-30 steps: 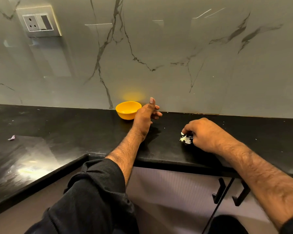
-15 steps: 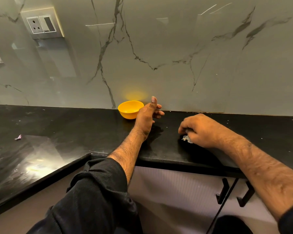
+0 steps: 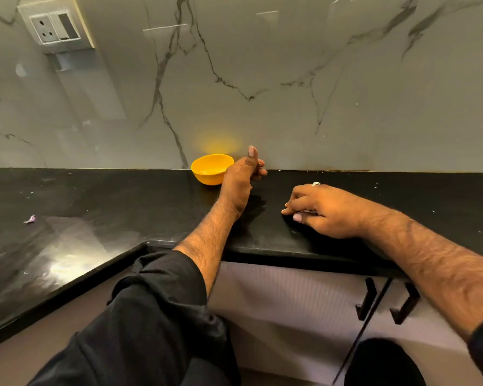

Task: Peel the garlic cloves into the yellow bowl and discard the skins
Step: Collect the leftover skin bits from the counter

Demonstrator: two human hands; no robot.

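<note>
Left hand point(image 3: 239, 181) touching yellow bowl point(image 3: 210, 169), thumb up

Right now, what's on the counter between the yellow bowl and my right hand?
Only your left hand, resting beside the yellow bowl; past it, bare black countertop up to the right hand, in the head view.

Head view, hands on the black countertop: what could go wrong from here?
1. The right hand covers whatever its curled fingers gather; bits could slip out and join the pale flecks on the black stone countertop.
2. The left hand sits against the small yellow plastic bowl, which a nudge might shift.
</note>
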